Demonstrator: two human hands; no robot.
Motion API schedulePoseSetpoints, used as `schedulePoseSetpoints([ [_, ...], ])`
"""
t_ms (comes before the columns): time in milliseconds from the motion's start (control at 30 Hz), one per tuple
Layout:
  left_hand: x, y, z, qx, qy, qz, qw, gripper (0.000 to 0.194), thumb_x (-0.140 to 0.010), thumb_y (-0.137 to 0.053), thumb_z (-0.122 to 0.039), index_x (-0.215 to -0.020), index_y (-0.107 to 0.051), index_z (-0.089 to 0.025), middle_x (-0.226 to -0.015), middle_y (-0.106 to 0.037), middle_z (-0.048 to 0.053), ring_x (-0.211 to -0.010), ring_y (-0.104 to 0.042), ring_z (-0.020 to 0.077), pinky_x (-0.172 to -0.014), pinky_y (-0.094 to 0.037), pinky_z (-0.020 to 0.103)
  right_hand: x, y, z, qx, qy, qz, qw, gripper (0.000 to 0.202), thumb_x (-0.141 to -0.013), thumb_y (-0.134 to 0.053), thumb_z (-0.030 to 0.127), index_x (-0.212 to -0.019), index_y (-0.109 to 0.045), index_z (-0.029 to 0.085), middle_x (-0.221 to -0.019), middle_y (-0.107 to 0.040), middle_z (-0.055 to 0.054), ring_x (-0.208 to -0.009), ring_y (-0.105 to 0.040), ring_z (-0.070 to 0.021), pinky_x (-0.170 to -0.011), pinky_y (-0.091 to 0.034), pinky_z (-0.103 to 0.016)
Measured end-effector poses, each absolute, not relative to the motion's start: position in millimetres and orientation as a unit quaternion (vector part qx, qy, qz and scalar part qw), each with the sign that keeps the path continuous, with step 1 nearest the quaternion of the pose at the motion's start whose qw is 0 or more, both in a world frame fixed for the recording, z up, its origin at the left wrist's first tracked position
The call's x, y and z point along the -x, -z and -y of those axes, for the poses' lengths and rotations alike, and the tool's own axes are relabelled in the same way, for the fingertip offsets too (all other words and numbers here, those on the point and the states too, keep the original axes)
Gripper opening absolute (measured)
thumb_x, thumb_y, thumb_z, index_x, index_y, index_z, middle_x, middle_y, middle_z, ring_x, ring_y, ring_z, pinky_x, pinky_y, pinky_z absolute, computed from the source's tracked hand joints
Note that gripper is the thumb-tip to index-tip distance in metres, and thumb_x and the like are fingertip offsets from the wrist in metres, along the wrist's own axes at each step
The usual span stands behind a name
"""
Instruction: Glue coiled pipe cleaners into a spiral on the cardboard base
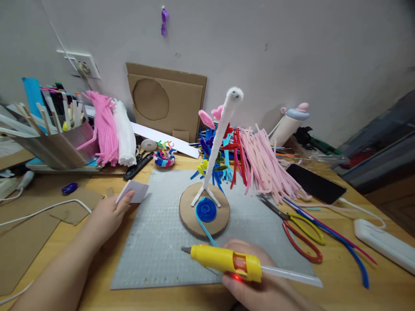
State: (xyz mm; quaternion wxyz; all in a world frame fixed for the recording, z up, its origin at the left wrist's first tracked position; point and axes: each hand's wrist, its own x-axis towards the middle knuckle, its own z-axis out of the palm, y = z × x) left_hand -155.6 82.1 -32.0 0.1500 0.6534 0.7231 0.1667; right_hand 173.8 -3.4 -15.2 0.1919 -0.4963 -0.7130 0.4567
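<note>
My right hand (256, 268) grips a yellow hot glue gun (223, 260) at the front of the grey cutting mat (152, 242). Its nozzle points left, a clear glue stick (292, 275) sticks out behind, and a red light glows underneath. Pinched in my left hand (112, 216) is a folded white card (136, 192), at the mat's left edge. Between my hands stands a round cardboard base (188, 211) bearing a blue pipe cleaner spiral (206, 210). A light blue strand trails from the spiral toward the glue gun. A white fuzzy post (216, 147) with colourful pipe cleaner shapes rises from the base.
Scissors (288, 220) lie on the mat's right side, near a black phone (316, 183) and a white power strip (385, 242). Pink pipe cleaners (266, 162) spread behind. A metal holder (58, 147) stands at left; cut-out cardboard (184, 99) leans on the wall.
</note>
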Motion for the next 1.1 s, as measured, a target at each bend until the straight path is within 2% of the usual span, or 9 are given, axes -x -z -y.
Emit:
schedulePoseSetpoints([
  [100,155,31,-75,-0.634,-0.186,-0.738,0.141,0.049,-0.090,-0.034,-0.050,-0.103,-0.065,-0.014,-0.075,-0.073,0.004,-0.079,-0.067,0.0249,-0.072,-0.048,0.029,-175,17,4,0.500,-0.471,0.698,0.200,0.010,-0.076,-0.051,0.028,-0.071,-0.051,0.020,-0.076,-0.055,-0.001,-0.070,-0.054,-0.0159,-0.062,-0.040,-0.025],
  [200,145,33,-57,-0.656,-0.281,-0.680,0.169,0.044,-0.088,-0.039,-0.033,-0.129,-0.051,-0.022,-0.112,-0.069,0.003,-0.102,-0.063,0.0217,-0.097,-0.042,0.034,-177,25,5,0.536,-0.518,0.629,0.220,0.018,-0.077,-0.054,0.036,-0.084,-0.058,0.020,-0.080,-0.059,-0.002,-0.073,-0.055,-0.0167,-0.065,-0.042,-0.025],
  [267,134,35,-40,-0.690,-0.309,-0.615,0.222,0.046,-0.080,-0.044,-0.023,-0.123,-0.058,-0.029,-0.140,-0.049,0.000,-0.128,-0.046,0.0236,-0.109,-0.033,0.037,-178,31,6,0.552,-0.572,0.564,0.223,0.030,-0.079,-0.053,0.046,-0.088,-0.061,0.018,-0.068,-0.057,0.000,-0.062,-0.053,-0.0148,-0.058,-0.040,-0.025],
  [367,115,33,-16,-0.691,-0.305,-0.534,0.381,0.052,-0.075,-0.053,-0.028,-0.126,-0.056,-0.037,-0.149,-0.037,-0.005,-0.138,-0.031,0.0273,-0.110,-0.031,0.043,-179,37,5,0.522,-0.651,0.492,0.250,0.045,-0.079,-0.051,0.059,-0.081,-0.061,0.014,-0.050,-0.046,0.004,-0.044,-0.041,-0.0093,-0.045,-0.028,-0.022],
  [533,80,34,-2,-0.535,-0.398,-0.541,0.513,0.041,-0.077,-0.061,-0.042,-0.118,-0.064,-0.036,-0.142,-0.048,0.000,-0.133,-0.040,0.0308,-0.106,-0.040,0.043,-178,39,1,0.409,-0.764,0.360,0.346,0.044,-0.079,-0.058,0.057,-0.080,-0.058,0.013,-0.067,-0.056,0.000,-0.036,-0.038,-0.0022,-0.039,-0.019,-0.018],
  [700,55,41,-7,-0.368,-0.508,-0.553,0.548,0.075,-0.067,-0.076,-0.036,-0.136,-0.045,-0.033,-0.138,-0.052,0.006,-0.118,-0.056,0.0254,-0.089,-0.054,0.030,-177,43,2,0.353,-0.831,0.301,0.306,0.043,-0.080,-0.059,0.053,-0.081,-0.062,0.009,-0.074,-0.061,-0.005,-0.034,-0.042,-0.0005,-0.035,-0.019,-0.016],
  [800,50,44,-4,-0.314,-0.482,-0.538,0.616,0.055,-0.070,-0.075,-0.039,-0.121,-0.060,-0.025,-0.121,-0.065,0.008,-0.106,-0.063,0.0238,-0.080,-0.056,0.025,-176,43,2,0.362,-0.832,0.306,0.290,0.045,-0.081,-0.059,0.051,-0.080,-0.063,0.007,-0.071,-0.060,-0.005,-0.034,-0.041,0.0001,-0.035,-0.017,-0.015],
  [933,48,45,1,-0.299,-0.490,-0.524,0.629,0.041,-0.075,-0.072,-0.039,-0.113,-0.063,-0.027,-0.114,-0.068,0.004,-0.095,-0.066,0.0183,-0.074,-0.055,0.022,-174,43,1,0.388,-0.826,0.281,0.298,0.043,-0.081,-0.059,0.051,-0.079,-0.062,0.008,-0.072,-0.061,-0.005,-0.034,-0.042,0.0000,-0.036,-0.019,-0.015],
  [1100,45,41,3,-0.319,-0.497,-0.535,0.604,0.039,-0.072,-0.074,-0.040,-0.108,-0.067,-0.027,-0.102,-0.073,0.002,-0.086,-0.067,0.0157,-0.074,-0.054,0.020,-174,49,-1,0.415,-0.814,0.263,0.310,0.042,-0.084,-0.057,0.051,-0.076,-0.062,0.010,-0.043,-0.045,0.005,-0.031,-0.036,-0.0028,-0.037,-0.023,-0.015],
])
